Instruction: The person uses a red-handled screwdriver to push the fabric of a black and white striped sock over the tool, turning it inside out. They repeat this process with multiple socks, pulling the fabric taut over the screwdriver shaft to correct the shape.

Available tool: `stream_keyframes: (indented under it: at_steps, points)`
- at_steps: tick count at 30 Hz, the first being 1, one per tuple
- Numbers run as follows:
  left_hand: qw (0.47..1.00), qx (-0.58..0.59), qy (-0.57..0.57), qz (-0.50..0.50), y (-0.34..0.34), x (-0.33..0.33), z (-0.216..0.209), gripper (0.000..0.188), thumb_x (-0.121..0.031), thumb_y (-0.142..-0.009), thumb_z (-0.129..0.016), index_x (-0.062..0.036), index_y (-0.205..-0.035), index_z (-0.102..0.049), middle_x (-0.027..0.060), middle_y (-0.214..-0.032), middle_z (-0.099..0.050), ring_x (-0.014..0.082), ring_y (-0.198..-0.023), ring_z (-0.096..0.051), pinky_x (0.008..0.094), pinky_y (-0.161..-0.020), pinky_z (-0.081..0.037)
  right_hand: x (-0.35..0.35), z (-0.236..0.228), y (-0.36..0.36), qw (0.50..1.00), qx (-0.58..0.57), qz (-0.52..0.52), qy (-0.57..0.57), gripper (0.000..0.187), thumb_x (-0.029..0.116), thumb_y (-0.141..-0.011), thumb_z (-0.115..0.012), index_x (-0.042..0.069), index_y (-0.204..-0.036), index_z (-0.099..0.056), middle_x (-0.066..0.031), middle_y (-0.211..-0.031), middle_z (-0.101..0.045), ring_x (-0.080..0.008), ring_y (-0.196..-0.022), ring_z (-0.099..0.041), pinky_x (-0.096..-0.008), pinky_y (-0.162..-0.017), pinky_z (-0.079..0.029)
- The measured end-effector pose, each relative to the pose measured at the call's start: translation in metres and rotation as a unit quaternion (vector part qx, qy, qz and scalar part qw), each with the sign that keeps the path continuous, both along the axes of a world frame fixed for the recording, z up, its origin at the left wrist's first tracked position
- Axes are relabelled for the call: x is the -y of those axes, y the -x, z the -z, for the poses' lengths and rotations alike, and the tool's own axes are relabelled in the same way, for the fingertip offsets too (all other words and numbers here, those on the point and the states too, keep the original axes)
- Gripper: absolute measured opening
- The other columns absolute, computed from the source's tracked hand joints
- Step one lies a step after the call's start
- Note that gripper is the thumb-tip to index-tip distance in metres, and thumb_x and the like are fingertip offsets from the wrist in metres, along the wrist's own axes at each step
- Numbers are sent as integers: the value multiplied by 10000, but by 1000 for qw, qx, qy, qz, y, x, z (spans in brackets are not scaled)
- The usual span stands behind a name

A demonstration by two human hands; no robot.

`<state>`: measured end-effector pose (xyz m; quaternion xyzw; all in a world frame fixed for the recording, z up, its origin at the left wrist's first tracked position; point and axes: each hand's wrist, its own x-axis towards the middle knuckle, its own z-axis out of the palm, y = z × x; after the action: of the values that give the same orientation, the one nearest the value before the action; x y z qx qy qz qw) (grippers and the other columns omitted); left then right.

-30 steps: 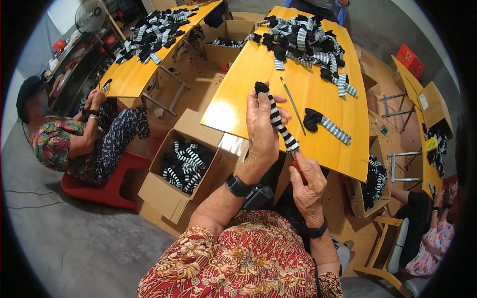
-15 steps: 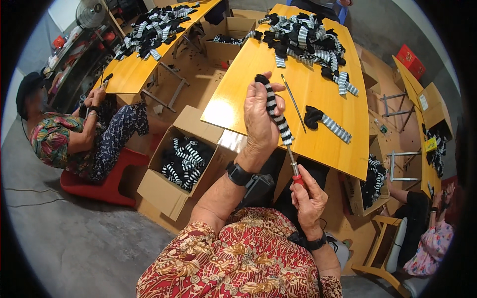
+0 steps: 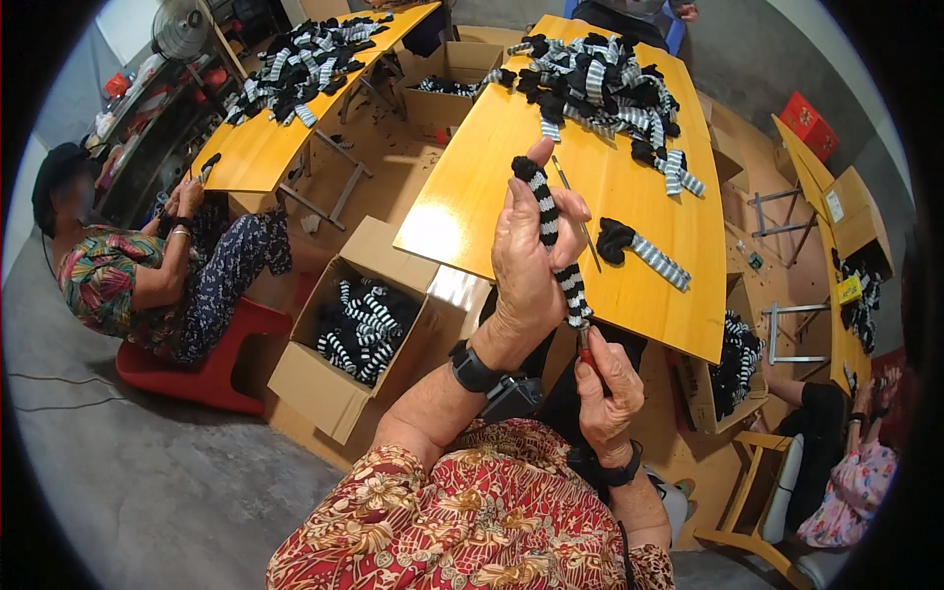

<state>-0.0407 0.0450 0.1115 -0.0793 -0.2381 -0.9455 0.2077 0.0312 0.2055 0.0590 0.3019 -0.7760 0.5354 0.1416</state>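
1. left hand (image 3: 526, 261): raised upright over the near edge of the worktop, fingers clenched around a striped sock, thumb tip pointing up beside the sock's black toe.
2. striped sock (image 3: 551, 231): black and white bands, held near vertical; black toe stands above the left fingers, lower end hangs out below them toward the right hand.
3. right hand (image 3: 605, 388): just below the left fingers, fingers closed on a small red-handled tool (image 3: 586, 352); the tool's tip meets the sock's lower end. what kind of tool it is cannot be told.
4. worktop (image 3: 462, 211): yellow wooden top, directly beyond the left fingers.
5. thin rod (image 3: 575, 211): lies on the worktop just past the left fingers, on their right.
6. single sock (image 3: 644, 251): black toe, grey-white stripes, flat on the worktop to the right of the left fingers, apart from them.
7. sock pile (image 3: 600, 84): black and striped, well beyond the fingers at the far end of the worktop.
8. cardboard box (image 3: 329, 388): open, on the floor to the left of and below the left fingers, holding striped socks.
9. second worktop (image 3: 256, 157): far left of the fingers, carrying another sock heap.
10. seated person (image 3: 128, 275): on a red stool, well to the left of the fingers, in patterned clothes.
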Motion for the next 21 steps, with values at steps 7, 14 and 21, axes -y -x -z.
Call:
stream_keyframes:
  at_steps: [7,14,21]
  points:
    - [997,32,51,-57,-3,1,10,413,-380,-1044,-339,-45,-1265,-435,45,-819,-591,45,-480,-348,183,-454,-286,3,-12,3,989,-110,32,-96,437,-72,-802,-650,-1,-1231,-612,-118,-882,-619,-204,-714,-601,-286,-633,-505]
    - [999,11,45,6,2,25,3,334,-335,-1035,-395,-39,-1171,-468,71,-817,-597,86,-494,-419,211,-474,-345,-7,-25,3,986,-113,15,-126,449,-66,-785,-675,5,-1225,-618,-118,-881,-617,-210,-711,-601,-288,-620,-505]
    - [989,-21,118,85,-1,19,-4,468,-380,-1012,-435,-21,-1311,-401,20,-634,-522,44,-422,-350,180,-425,-308,-2,-36,3,998,-4,-5,-58,422,-75,-810,-632,-15,-1227,-610,-108,-878,-625,-176,-744,-597,-270,-675,-487]
